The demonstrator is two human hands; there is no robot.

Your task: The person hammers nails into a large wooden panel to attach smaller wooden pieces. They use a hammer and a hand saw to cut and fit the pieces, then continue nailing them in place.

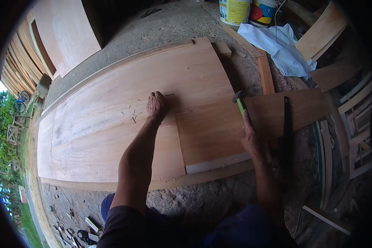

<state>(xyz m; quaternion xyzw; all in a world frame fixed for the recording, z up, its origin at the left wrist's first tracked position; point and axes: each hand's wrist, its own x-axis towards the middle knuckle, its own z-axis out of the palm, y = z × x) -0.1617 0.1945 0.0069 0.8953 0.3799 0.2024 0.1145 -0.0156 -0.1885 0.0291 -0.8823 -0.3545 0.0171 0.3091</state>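
A large pale plywood sheet (111,111) is laid flat on the gravel ground (186,202), overlapped by a smaller brown plywood panel (213,132). The left hand (156,105) is pressed on the large sheet, fingers bunched together beside scattered small nails (133,115). A green-handled hammer (239,103) is clamped in the right hand (251,138) above the panel.
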